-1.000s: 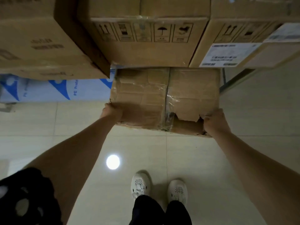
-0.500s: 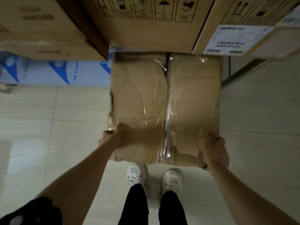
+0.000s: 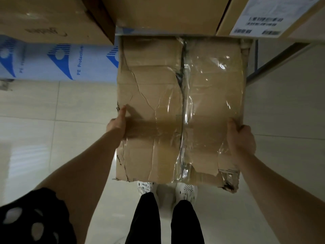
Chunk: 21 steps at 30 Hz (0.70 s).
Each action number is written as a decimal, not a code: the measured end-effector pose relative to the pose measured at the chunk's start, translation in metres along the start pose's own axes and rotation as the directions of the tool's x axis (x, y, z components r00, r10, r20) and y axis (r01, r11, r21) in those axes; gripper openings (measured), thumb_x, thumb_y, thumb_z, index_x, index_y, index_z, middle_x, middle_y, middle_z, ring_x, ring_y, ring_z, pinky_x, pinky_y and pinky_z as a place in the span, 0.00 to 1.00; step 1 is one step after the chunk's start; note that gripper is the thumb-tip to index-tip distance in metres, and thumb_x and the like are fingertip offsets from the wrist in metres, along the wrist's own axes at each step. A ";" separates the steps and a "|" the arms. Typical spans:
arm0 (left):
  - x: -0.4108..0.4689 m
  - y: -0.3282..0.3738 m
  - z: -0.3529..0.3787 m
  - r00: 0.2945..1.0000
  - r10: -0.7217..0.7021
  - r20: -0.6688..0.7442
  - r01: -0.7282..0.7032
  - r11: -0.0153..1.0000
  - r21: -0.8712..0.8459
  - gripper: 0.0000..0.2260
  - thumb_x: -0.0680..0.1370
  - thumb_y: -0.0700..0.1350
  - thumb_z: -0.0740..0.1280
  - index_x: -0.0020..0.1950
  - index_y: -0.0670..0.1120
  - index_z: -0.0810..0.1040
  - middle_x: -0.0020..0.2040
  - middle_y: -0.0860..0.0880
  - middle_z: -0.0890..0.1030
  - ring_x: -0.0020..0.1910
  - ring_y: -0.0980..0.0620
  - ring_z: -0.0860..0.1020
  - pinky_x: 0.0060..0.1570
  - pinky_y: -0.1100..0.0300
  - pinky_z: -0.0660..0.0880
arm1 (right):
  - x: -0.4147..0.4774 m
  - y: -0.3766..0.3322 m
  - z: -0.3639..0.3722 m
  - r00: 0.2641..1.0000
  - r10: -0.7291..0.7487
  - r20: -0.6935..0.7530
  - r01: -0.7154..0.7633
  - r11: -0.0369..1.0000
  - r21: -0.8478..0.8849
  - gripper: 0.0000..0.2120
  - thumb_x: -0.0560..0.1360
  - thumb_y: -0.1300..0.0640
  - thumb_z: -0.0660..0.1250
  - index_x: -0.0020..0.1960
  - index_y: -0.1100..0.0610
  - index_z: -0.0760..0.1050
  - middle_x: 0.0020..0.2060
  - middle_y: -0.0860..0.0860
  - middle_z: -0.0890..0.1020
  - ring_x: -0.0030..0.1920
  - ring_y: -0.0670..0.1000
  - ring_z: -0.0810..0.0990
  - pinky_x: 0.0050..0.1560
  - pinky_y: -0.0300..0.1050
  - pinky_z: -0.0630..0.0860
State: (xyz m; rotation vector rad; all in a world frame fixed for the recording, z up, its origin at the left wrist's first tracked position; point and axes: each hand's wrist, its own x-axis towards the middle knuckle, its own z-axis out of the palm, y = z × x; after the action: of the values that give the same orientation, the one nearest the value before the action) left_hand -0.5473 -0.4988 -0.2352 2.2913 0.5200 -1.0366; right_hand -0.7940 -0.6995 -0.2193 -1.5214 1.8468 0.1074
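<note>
We find box [image 3: 181, 106], far end beneath cartons [image 3: 167, 13], near end above shoes [image 3: 186, 190]. Left hand [image 3: 117, 124] grips left edge, thumb on top; right hand [image 3: 241, 138] curls round right edge. Risk: torn near-right corner [image 3: 228, 178] may give, box drops.

The scene was dim and yellowish. Clear tape [image 3: 219, 62] on the box [image 3: 151, 155] caught bright glints. The left hand [image 3: 117, 124] threw a dark shadow across the cardboard. A pale sheen lay on the floor [image 3: 26, 155] at left. Wide-angle distortion curved the edges, and detail was soft.
</note>
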 end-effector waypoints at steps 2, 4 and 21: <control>-0.008 -0.015 0.001 0.996 -0.065 0.057 0.063 0.997 0.042 0.42 0.72 0.73 0.55 0.72 0.41 0.67 0.67 0.40 0.71 0.65 0.39 0.70 0.65 0.46 0.66 | -0.010 0.012 0.000 0.998 0.055 0.013 -0.055 0.998 -0.026 0.28 0.80 0.42 0.54 0.65 0.66 0.68 0.55 0.62 0.78 0.46 0.59 0.74 0.44 0.46 0.65; -0.011 -0.029 0.002 0.984 -0.124 0.128 0.117 0.991 0.059 0.43 0.71 0.74 0.54 0.72 0.42 0.66 0.67 0.40 0.72 0.65 0.39 0.70 0.66 0.45 0.66 | -0.017 0.023 -0.001 0.994 0.099 0.044 -0.097 0.995 -0.038 0.30 0.79 0.40 0.53 0.65 0.67 0.67 0.54 0.63 0.78 0.47 0.60 0.75 0.44 0.47 0.65; 0.005 0.021 0.004 0.997 0.048 0.059 -0.041 0.994 -0.104 0.40 0.72 0.69 0.62 0.72 0.40 0.65 0.68 0.42 0.71 0.66 0.41 0.70 0.65 0.50 0.66 | 0.030 -0.033 -0.006 0.994 -0.082 -0.074 0.081 0.997 -0.015 0.28 0.77 0.40 0.59 0.65 0.62 0.72 0.61 0.60 0.77 0.61 0.61 0.75 0.55 0.49 0.70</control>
State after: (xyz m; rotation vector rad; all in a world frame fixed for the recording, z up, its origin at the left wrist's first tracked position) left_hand -0.5345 -0.5171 -0.2344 2.1643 0.4836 -1.0312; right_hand -0.7690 -0.7363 -0.2202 -1.6269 1.8415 0.0240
